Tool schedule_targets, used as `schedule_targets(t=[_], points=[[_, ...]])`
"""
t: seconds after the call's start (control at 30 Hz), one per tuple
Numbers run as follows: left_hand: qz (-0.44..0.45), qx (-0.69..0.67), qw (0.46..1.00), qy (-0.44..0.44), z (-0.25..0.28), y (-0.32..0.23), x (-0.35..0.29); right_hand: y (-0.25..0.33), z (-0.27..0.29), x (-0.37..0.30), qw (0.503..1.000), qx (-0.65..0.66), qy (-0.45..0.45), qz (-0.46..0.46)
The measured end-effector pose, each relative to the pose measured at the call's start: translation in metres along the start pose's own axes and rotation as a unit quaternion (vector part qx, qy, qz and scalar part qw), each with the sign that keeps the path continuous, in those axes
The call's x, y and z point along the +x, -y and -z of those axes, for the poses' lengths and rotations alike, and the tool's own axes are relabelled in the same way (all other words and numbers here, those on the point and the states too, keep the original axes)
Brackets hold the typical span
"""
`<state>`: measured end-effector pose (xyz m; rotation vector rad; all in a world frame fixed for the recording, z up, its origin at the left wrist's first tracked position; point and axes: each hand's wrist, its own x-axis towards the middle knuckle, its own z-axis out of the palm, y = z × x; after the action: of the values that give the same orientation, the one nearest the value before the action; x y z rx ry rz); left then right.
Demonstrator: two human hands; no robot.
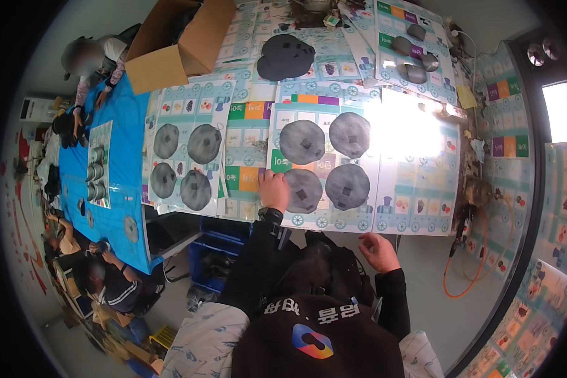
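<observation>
Nearest me, my right hand (379, 251) hung loose and half-open below the table's edge (422, 234), holding nothing. Just ahead, my left hand (274, 191) rested with curled fingers on the printed card sheet (324, 165), its fingertips touching the near-left grey disc (304, 191) of four stuck there. That disc looked thin, soft and light, like felt, with a small dark square at its centre; I judged it would bend easily and lift best by pinching its rim. The sheet itself seemed light and glossy, likely to slide if pulled. Left of my left hand lay a second sheet with four discs (184, 165), and beyond that a blue cloth (116, 126) where other people's hands worked. Farthest ahead sat a dark cap-shaped piece (285, 57) and an open cardboard box (179, 44).
</observation>
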<state>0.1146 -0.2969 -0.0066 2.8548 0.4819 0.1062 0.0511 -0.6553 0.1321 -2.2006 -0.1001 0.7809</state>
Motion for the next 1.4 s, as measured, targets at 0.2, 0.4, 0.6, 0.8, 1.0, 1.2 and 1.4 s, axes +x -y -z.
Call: schedule_targets(t=[0.2, 0.4, 0.6, 0.8, 1.0, 1.2, 1.4], points=[[0.053, -0.012, 0.991, 0.119, -0.021, 0.026, 0.036, 0.001, 0.003, 0.005, 1.000, 0.008, 0.006, -0.005], [0.039, 0.064, 0.979, 0.189, -0.011, 0.007, 0.042, -0.001, 0.007, 0.007, 1.000, 0.013, 0.003, -0.019], [-0.046, -0.199, 0.941, 0.270, 0.084, -0.015, 0.034, 0.004, 0.007, 0.016, 1.000, 0.013, -0.002, -0.021], [0.021, -0.425, 0.826, 0.370, 0.213, 0.021, 0.057, 0.021, -0.007, 0.039, 1.000, 0.014, 0.003, 0.025], [0.056, -0.506, 0.810, 0.291, 0.268, 0.149, 0.166, 0.053, -0.027, 0.047, 0.999, -0.018, -0.005, 0.034], [0.241, -0.540, 0.777, 0.217, 0.204, 0.365, 0.304, 0.092, -0.075, 0.047, 0.994, -0.104, -0.009, -0.033], [0.200, -0.476, 0.848, 0.122, 0.100, 0.536, 0.396, 0.145, -0.133, 0.049, 0.992, -0.058, 0.003, -0.109]])
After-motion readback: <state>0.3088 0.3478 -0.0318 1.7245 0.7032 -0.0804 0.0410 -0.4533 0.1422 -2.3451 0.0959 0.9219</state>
